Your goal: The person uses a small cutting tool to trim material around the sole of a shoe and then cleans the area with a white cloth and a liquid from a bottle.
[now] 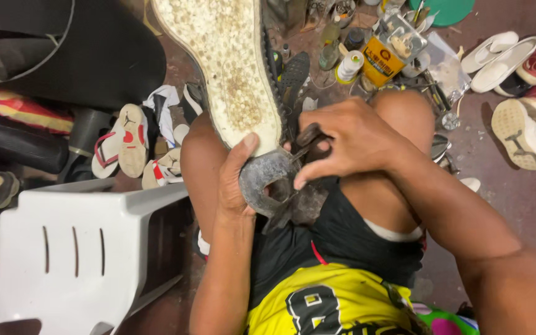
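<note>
Yellow glue tin behind knees; left hand grips shoe sole, right hand pinches dark tool

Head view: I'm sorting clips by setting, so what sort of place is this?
Probably a shoe repair spot: a worn shoe sole in hand, loose shoes on the floor, glue tin nearby.

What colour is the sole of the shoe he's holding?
The sole is off-white with brownish speckled stains, seen in the head view.
</note>
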